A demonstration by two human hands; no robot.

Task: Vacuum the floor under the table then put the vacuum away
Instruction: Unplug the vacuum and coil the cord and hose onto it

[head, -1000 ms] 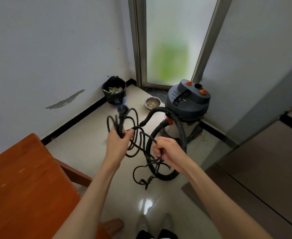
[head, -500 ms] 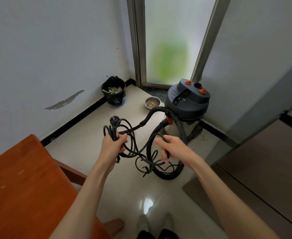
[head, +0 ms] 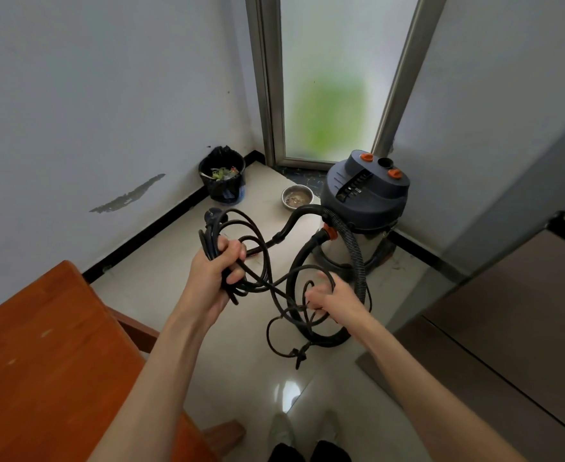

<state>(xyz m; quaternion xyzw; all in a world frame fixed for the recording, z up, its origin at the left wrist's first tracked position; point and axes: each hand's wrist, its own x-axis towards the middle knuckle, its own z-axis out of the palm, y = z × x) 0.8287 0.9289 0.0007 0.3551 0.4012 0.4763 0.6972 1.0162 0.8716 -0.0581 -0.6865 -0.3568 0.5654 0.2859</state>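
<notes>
A drum vacuum with a dark blue lid, orange knobs and a steel body stands on the tiled floor in the corner by the frosted glass door. Its black ribbed hose arches out and loops down to the floor. My left hand grips a bundle of coiled black power cord, with the plug sticking up above the fist. My right hand holds a lower loop of the same cord in front of the hose. More cord dangles in loops toward the floor.
An orange-brown wooden table fills the lower left. A black bin with rubbish and a metal bowl sit on the floor near the far corner. A grey door panel stands to the right. My shoes show at the bottom.
My left hand has lowered with the coiled cord. My right hand let go of one loop, opened, then dropped and took hold of a lower loop.
</notes>
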